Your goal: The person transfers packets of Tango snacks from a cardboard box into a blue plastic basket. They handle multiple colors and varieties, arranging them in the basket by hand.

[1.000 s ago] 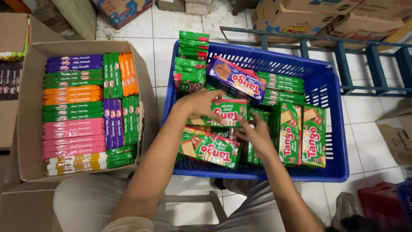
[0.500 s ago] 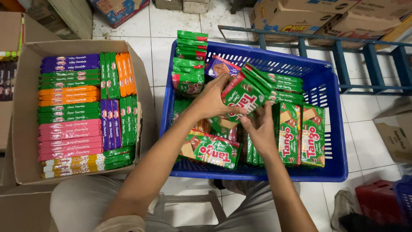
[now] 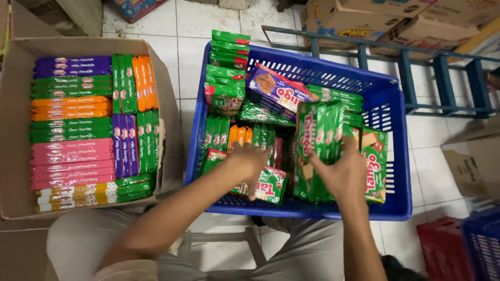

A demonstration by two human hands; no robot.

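Observation:
A blue plastic basket (image 3: 388,156) on the tiled floor holds many wafer packs, mostly green. My right hand (image 3: 341,174) grips a stack of green wafer packs (image 3: 317,140) standing on edge at the basket's right side. My left hand (image 3: 249,162) is lower and further left, palm down with fingers spread over a green pack (image 3: 271,187) lying flat near the front wall. A purple wafer pack (image 3: 276,93) lies on top of the pile at the back. Orange and green thin packs (image 3: 237,135) stand just behind my left hand.
To the left is an open cardboard box (image 3: 15,130) with neat rows of purple, green, orange, pink and yellow packs. A blue metal rack (image 3: 442,67) and cardboard cartons (image 3: 364,21) stand behind the basket. A red crate (image 3: 442,250) sits at the lower right.
The green packs I held up in both hands have moved to the basket's right side and stand on edge under my right hand. My left hand let go and dropped to the front packs.

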